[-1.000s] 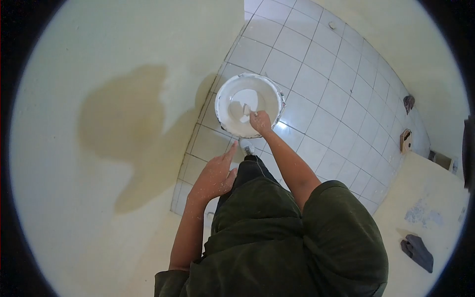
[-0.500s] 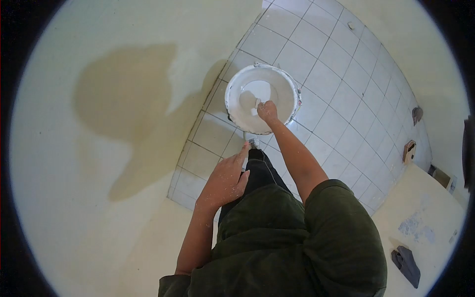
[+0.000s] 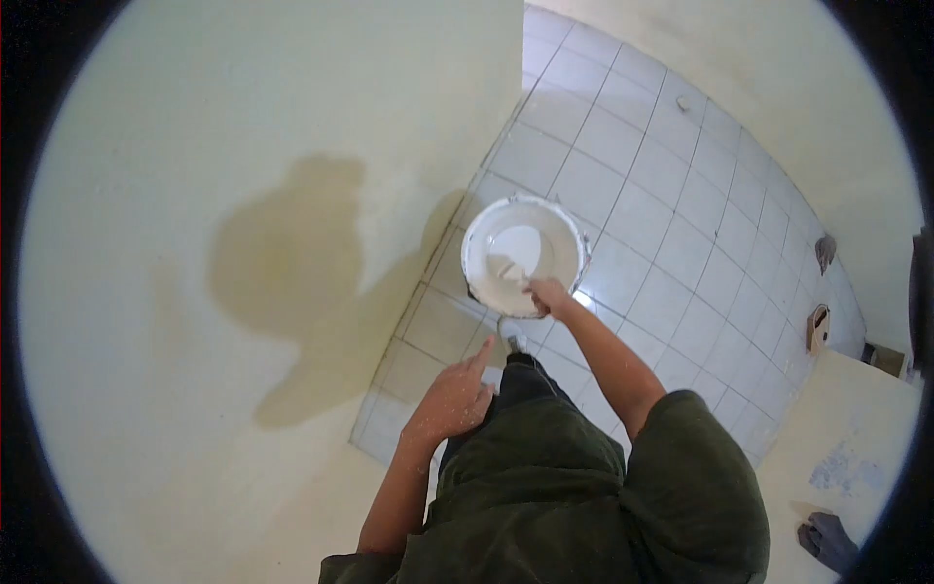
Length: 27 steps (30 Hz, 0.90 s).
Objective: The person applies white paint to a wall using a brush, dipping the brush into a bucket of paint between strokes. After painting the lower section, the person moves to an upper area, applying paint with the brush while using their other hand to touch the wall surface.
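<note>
A round white bucket point(image 3: 470, 255), its rim smeared and spotted dark in places, stands on the tiled floor with white paint point(image 3: 523, 245) at the bottom. My right hand point(image 3: 551, 297) is closed at the near rim, gripping what looks like a paintbrush point(image 3: 510, 272). Its pale head points into the bucket above the paint, and most of the handle is hidden by my fingers. My left hand point(image 3: 455, 397), flecked with white, hangs in front of my body, index finger stretched out and thumb apart, holding nothing.
A cream wall point(image 3: 389, 88) bearing my shadow rises close on the left. My foot point(image 3: 512, 334) is just below the bucket. To the right lie a beige object with holes point(image 3: 818, 329), a dark crumpled thing point(image 3: 825, 254) and a dark cloth point(image 3: 827, 541).
My right hand has drawn back toward the near rim, bringing the brush up from deeper in the bucket. The whole view has shifted, so the bucket appears lower. My left hand keeps its pose.
</note>
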{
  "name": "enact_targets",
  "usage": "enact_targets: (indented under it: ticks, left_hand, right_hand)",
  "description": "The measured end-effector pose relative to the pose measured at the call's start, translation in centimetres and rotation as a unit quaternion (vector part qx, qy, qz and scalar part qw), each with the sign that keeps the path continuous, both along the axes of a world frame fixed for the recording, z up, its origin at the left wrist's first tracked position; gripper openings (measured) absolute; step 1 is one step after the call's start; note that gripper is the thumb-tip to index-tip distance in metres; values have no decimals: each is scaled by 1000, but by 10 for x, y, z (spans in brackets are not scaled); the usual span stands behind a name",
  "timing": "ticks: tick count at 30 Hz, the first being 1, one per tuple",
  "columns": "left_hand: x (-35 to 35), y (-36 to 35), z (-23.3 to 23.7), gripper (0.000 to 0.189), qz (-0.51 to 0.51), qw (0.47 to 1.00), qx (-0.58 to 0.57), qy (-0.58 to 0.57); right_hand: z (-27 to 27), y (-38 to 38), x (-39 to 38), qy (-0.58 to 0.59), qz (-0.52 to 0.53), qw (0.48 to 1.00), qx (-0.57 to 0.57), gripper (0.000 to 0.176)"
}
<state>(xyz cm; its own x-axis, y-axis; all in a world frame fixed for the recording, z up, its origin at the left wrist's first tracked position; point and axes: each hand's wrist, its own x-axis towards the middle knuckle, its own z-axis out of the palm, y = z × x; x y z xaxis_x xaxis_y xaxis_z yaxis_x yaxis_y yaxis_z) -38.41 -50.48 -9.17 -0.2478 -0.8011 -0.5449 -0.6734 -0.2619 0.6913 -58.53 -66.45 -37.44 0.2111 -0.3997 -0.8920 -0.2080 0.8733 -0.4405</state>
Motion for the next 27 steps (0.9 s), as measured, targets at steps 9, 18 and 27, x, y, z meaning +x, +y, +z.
enact_targets:
  ticks: [9, 18, 27]
  left_hand:
    - [-6, 6, 14, 78, -11, 997, -71, -9]
    - [-17, -19, 44, 81, -19, 974, -207, -88]
    - [-34, -13, 63, 81, -77, 968, -222, -87]
  right_hand:
    - [41, 60, -50, -112, -33, 993, 17, 43]
    - [70, 76, -55, -104, -76, 992, 5, 22]
    - [78, 78, -47, -109, -46, 993, -19, 34]
